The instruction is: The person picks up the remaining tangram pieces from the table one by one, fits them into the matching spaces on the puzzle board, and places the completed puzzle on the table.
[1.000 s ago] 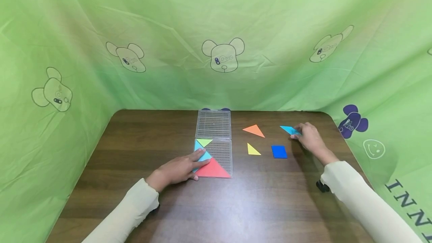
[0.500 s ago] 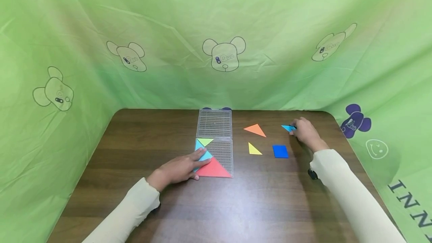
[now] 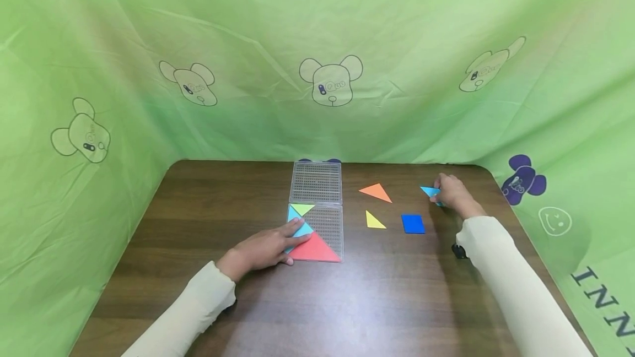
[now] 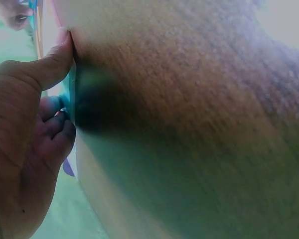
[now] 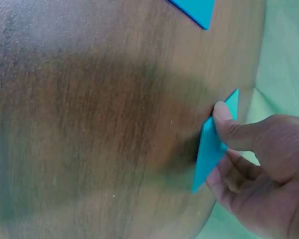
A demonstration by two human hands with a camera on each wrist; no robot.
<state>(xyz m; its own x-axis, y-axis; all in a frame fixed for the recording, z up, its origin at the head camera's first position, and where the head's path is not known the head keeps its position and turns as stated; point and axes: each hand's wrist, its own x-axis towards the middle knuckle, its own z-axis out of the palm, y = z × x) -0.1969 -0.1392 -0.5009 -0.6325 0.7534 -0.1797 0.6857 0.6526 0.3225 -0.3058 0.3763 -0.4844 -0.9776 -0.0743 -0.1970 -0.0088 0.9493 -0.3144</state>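
Observation:
My left hand [image 3: 265, 245] rests on the near half of a hinged clear plastic case [image 3: 331, 223], its fingers over a light blue piece [image 3: 294, 212] and the edge of a red triangle [image 3: 315, 249]. The thumb [image 4: 60, 55] lies along the case's near edge in the left wrist view. A light green triangle [image 3: 301, 209] fills the case's upper left corner. At the table's far right, my right hand [image 3: 452, 194] pinches a flat light blue tangram piece [image 5: 209, 149] with slanted ends between thumb and fingers; the thumb covers its middle.
Between the case and my right hand lie an orange triangle [image 3: 377, 191], a yellow triangle [image 3: 374, 221] and a dark blue square [image 3: 413, 223]. The case's gridded far half [image 3: 316, 182] lies flat at the table's back edge. Green cloth [image 3: 238, 125] surrounds the table.
The right hand has shifted its hold on the light blue piece, turning it and bringing it slightly right. The left hand stays on the case.

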